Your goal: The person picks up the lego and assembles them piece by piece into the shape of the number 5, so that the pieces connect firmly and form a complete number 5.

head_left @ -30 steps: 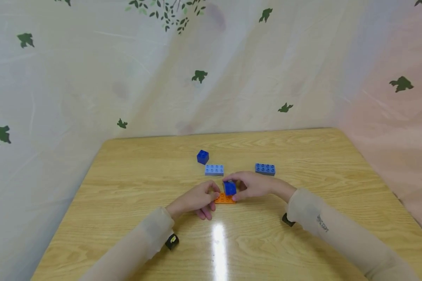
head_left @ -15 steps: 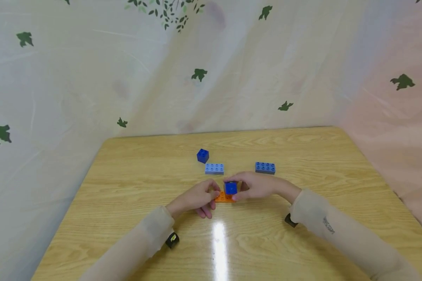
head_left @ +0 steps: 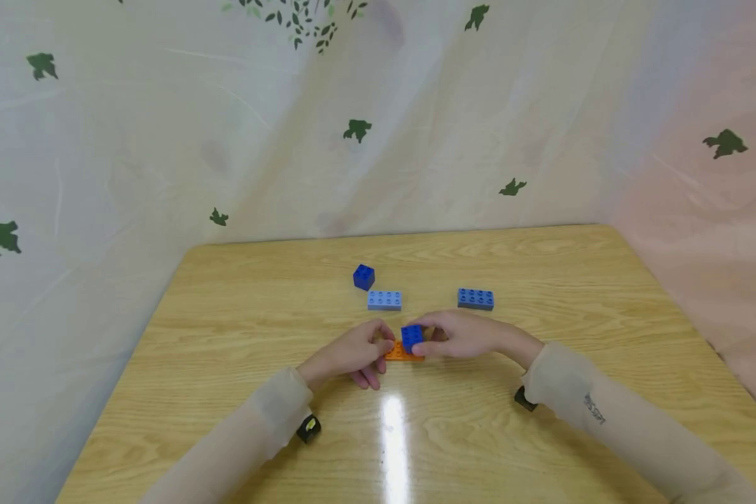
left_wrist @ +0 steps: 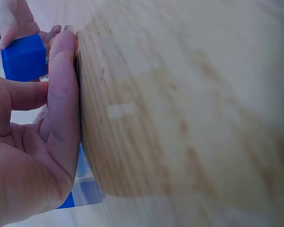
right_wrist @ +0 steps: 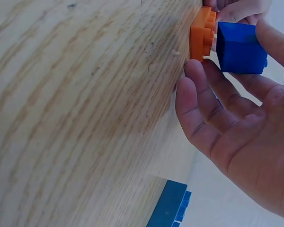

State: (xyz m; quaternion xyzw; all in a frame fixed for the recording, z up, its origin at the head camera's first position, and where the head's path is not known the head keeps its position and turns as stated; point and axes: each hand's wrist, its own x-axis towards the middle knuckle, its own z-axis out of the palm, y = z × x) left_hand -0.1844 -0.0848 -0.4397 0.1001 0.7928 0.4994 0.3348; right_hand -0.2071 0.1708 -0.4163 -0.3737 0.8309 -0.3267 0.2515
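Observation:
Flat on the table lies an orange studded brick (head_left: 400,353); my left hand (head_left: 351,353) pinches its left end. My right hand (head_left: 463,333) holds a dark blue square brick (head_left: 412,337) between thumb and fingers, just over the orange brick's right part. In the right wrist view a narrow gap shows between the blue brick (right_wrist: 242,51) and the studs of the orange brick (right_wrist: 201,37). The blue brick's studs face up, away from the orange one. The left wrist view shows the blue brick (left_wrist: 24,57) beyond my left fingers, which mostly hide the orange brick.
Behind the hands lie a light blue long brick (head_left: 384,300) and a second dark blue square brick (head_left: 364,277). A medium blue long brick (head_left: 475,299) sits farther right. A printed cloth (head_left: 277,140) hangs behind the wooden table (head_left: 227,308).
In my right hand the dark blue brick has turned from a smooth face in view to studs up. My left hand stays on the orange brick. The other bricks keep their places.

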